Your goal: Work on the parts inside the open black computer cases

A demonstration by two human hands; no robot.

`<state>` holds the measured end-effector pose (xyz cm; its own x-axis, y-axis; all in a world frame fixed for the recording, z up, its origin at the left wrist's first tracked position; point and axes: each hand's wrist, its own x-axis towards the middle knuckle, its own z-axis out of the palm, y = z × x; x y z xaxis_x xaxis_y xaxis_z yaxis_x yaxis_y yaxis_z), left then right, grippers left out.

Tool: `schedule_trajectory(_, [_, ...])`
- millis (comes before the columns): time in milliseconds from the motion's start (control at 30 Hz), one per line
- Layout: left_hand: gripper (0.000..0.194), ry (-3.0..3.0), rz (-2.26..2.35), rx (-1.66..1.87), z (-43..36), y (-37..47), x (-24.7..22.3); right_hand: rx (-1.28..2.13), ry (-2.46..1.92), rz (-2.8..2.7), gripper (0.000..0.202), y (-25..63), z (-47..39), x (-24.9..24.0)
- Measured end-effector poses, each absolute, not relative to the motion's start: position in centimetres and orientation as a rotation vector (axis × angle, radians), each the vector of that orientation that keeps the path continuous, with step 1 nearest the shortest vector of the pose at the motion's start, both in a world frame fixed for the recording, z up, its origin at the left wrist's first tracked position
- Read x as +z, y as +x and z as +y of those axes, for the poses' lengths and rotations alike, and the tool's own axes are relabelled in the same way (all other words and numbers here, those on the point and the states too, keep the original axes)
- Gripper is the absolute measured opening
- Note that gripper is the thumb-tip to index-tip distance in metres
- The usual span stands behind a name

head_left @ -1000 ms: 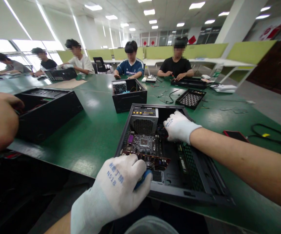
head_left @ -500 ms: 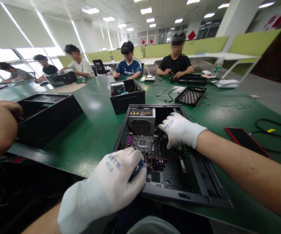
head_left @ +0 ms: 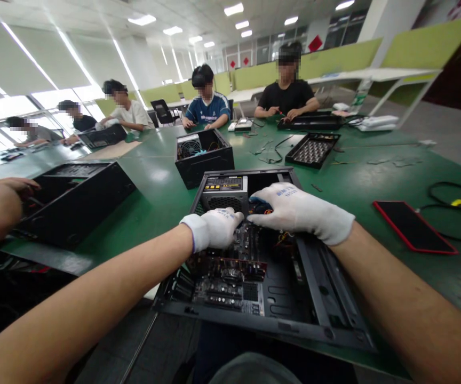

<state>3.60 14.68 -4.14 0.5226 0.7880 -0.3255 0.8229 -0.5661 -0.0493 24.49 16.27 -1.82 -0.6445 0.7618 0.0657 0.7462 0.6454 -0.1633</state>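
Note:
An open black computer case (head_left: 294, 320) lies before me, with a power supply (head_left: 224, 192) at its far left and a circuit board (head_left: 230, 290) inside. My left hand (head_left: 223, 226), in a white glove, is over the board just in front of the power supply. Its fingers are curled together, and whatever they pinch is hidden. My right hand (head_left: 290, 210), also gloved, is closed around a bundle of dark cables (head_left: 263, 208) beside the power supply. A reddish-brown card (head_left: 230, 266) stands on the board nearer to me.
A co-worker's hand (head_left: 18, 186) reaches into another black case (head_left: 82, 202) at the left. Beyond my case stand a smaller case (head_left: 206, 162) and a black tray (head_left: 312, 150). A red-edged phone-like slab (head_left: 414, 226) and cables lie right. Several people sit across the table.
My left hand has moved from the near left of the board up towards the power supply, and the blue thing at its fingers no longer shows. My right hand has shifted slightly left, onto the cables.

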Motion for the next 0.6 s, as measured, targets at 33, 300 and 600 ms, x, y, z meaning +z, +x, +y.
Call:
schedule_trajectory(33, [0.045, 2.636, 1.377, -0.512, 15.3, 3.8, -4.7, 0.238, -1.224, -2.682, 0.054, 24.8, 16.1, -1.8])
schedule_trajectory(300, [0.067, 2.575, 1.285, -0.688, 18.3, 4.2, -8.8, 0.250, -1.150, -2.487, 0.056, 25.8, 15.5, -3.0])
schedule_trajectory(600, [0.062, 2.608, 1.265, -0.659, 19.0, 3.9, -9.3, 0.249, -1.103, -2.466, 0.054, 25.8, 15.2, -2.9])
